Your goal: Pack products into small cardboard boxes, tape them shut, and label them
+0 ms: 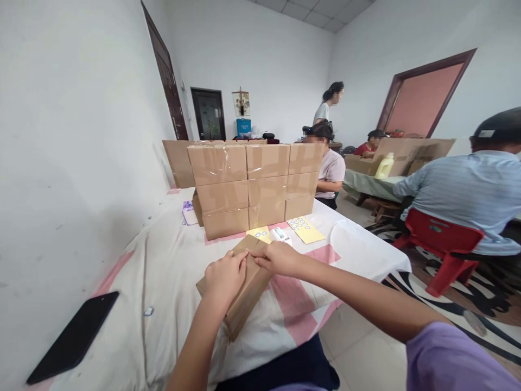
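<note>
A long closed cardboard box (250,296) lies at an angle on the cloth-covered table before me. My left hand (228,271) lies over its top with curled fingers, gripping it near the middle. From the right, my right hand (280,258) meets it there, fingers bent and thumb tip pressed to the top face. Both thumbs almost touch; any small thing between the fingertips is hidden. Just past the box are a yellow sheet with stickers (306,230), a second yellow sheet (260,233) partly covered, and a small white item (280,235).
Taped cardboard boxes (266,187) are stacked at the table's far side. A black phone (73,336) lies at the left by the wall. People sit at other tables, one on a red chair (443,239). A pale yellow bottle (385,166) stands at the right.
</note>
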A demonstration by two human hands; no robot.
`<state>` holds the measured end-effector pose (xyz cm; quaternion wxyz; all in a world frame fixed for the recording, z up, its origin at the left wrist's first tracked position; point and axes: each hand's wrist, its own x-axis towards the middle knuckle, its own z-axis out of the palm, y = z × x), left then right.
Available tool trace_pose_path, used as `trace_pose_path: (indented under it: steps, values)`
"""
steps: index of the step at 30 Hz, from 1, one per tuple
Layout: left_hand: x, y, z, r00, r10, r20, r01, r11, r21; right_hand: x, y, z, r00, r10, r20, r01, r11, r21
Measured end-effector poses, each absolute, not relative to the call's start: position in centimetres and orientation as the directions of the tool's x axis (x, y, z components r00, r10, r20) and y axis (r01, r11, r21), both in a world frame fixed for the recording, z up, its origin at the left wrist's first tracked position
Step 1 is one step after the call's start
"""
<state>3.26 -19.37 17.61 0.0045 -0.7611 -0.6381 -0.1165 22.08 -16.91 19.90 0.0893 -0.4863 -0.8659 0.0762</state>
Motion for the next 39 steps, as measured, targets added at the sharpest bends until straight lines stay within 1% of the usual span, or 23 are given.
trace_pose_path:
  steps: [3, 5, 7, 13, 17, 20, 22, 25, 29, 31, 32, 34, 36, 37, 39]
  values:
    - [3.4, -19.5, 17.6, 0.147, 0.972, 0.184, 0.976, -0.173, 0.134, 23.0, -18.0, 19.3, -0.518, 0.852, 0.082, 0.842, 0.524, -0.126]
    - [3.4, -19.5, 17.7, 0.146, 0.973, 0.179, 0.977, -0.171, 0.128, 23.3, -18.5, 19.0, -0.516, 0.852, 0.087, 0.845, 0.523, -0.116]
    - [3.4, -19.5, 17.7, 0.151, 0.973, 0.173, 0.977, -0.173, 0.122, 23.4, -18.9, 19.0, -0.512, 0.854, 0.092, 0.844, 0.520, -0.135]
    - [3.3, -19.5, 17.5, 0.140, 0.979, 0.149, 0.983, -0.155, 0.096, 23.4, -19.3, 18.4, -0.533, 0.837, 0.126, 0.788, 0.545, -0.286]
    - [3.2, -19.4, 17.4, 0.157, 0.977, 0.144, 0.984, -0.167, 0.058, 24.6, -20.1, 17.2, -0.506, 0.846, 0.169, 0.791, 0.533, -0.299]
    - [3.0, -19.1, 17.5, 0.192, 0.974, 0.119, 0.979, -0.199, 0.049, 26.0, -20.1, 16.3, -0.472, 0.849, 0.238, 0.743, 0.529, -0.411]
    - [2.6, -18.7, 17.7, 0.199, 0.975, 0.101, 0.976, -0.206, 0.068, 27.3, -19.6, 15.5, -0.419, 0.864, 0.279, 0.707, 0.503, -0.498]
    - [1.4, -18.1, 17.7, 0.228, 0.969, 0.093, 0.966, -0.237, 0.102, 29.7, -18.1, 14.1, -0.300, 0.903, 0.307, 0.699, 0.427, -0.574]
    - [-2.1, -17.6, 16.9, 0.354, 0.924, 0.147, 0.924, -0.370, 0.102, 31.8, -14.9, 12.5, -0.170, 0.947, 0.272, 0.689, 0.312, -0.654]
    - [-3.9, -17.6, 16.4, 0.437, 0.878, 0.196, 0.884, -0.460, 0.088, 31.7, -12.5, 12.3, -0.170, 0.947, 0.274, 0.713, 0.310, -0.629]
    - [-4.6, -17.6, 16.2, 0.472, 0.853, 0.221, 0.863, -0.499, 0.081, 31.3, -11.0, 12.4, -0.187, 0.943, 0.275, 0.750, 0.318, -0.580]
    - [-5.6, -17.6, 16.0, 0.521, 0.811, 0.266, 0.829, -0.555, 0.068, 30.1, -7.6, 12.7, -0.235, 0.939, 0.251, 0.842, 0.326, -0.431]
    - [-5.8, -17.6, 16.0, 0.548, 0.780, 0.302, 0.807, -0.588, 0.056, 28.6, -3.6, 13.0, -0.261, 0.946, 0.191, 0.904, 0.309, -0.294]
    - [-5.7, -17.6, 16.1, 0.559, 0.768, 0.312, 0.797, -0.601, 0.054, 27.9, -1.6, 13.1, -0.262, 0.953, 0.154, 0.921, 0.295, -0.254]
    - [-5.4, -17.6, 16.2, 0.569, 0.758, 0.320, 0.786, -0.615, 0.059, 26.6, 2.1, 13.0, -0.257, 0.963, 0.075, 0.938, 0.267, -0.220]
